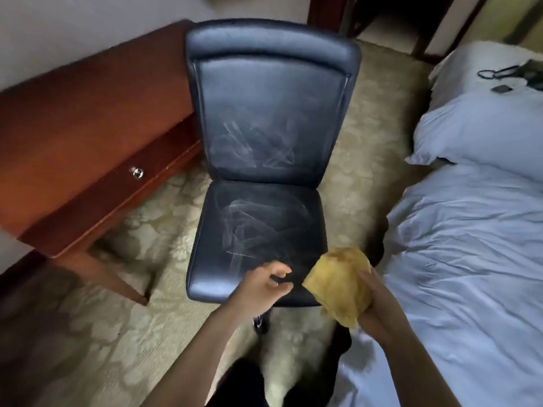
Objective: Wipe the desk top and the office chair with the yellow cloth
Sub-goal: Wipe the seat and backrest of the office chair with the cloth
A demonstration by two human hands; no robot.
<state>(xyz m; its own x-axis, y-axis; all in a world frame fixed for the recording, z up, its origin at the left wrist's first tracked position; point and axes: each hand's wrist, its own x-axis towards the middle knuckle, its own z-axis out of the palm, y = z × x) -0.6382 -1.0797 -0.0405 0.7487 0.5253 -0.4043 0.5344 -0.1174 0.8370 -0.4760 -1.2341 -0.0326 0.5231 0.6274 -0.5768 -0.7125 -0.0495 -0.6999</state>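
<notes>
The right hand is gripping the bunched yellow cloth right of lower centre, beside the office chair seat's front corner, its fingers mostly hidden by fabric. The left hand is hanging loosely curled, holding nothing, over the seat's front edge; contact is unclear. The desk surface is running off the frame's left edge.

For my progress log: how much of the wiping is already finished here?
Wipe streaks cover the chair seat and lower backrest, so those look done. The right hand grips the yellow cloth at the seat's front corner; the left hand hovers empty. The backrest's top shows no streaks. Whether the desk top was wiped cannot be told.
</notes>
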